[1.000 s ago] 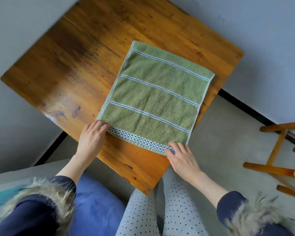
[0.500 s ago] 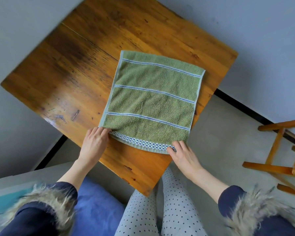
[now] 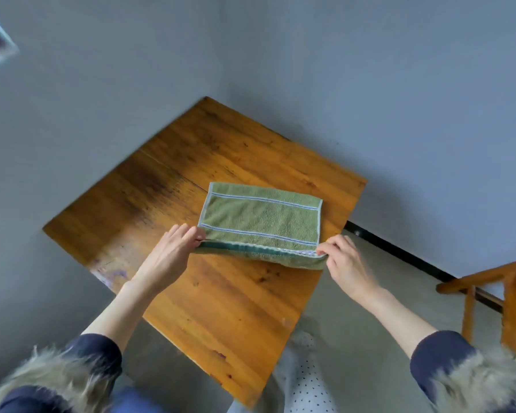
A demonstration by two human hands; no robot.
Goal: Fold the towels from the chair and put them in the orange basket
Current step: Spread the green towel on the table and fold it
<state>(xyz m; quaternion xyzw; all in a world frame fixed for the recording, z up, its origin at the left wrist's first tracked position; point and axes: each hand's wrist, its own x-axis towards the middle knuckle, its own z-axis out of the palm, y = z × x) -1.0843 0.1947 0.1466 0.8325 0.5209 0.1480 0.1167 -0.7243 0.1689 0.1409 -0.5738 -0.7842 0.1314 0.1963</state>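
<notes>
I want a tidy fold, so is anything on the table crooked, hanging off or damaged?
The green striped towel lies square, both hands pinching its lifted near edge. Only the wooden table looks worn: a dark stain on its left side and scuffs at the near-left corner.

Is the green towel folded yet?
Partly: the green towel is mid-fold, both hands pinching its near edge, lifted off the table.
</notes>
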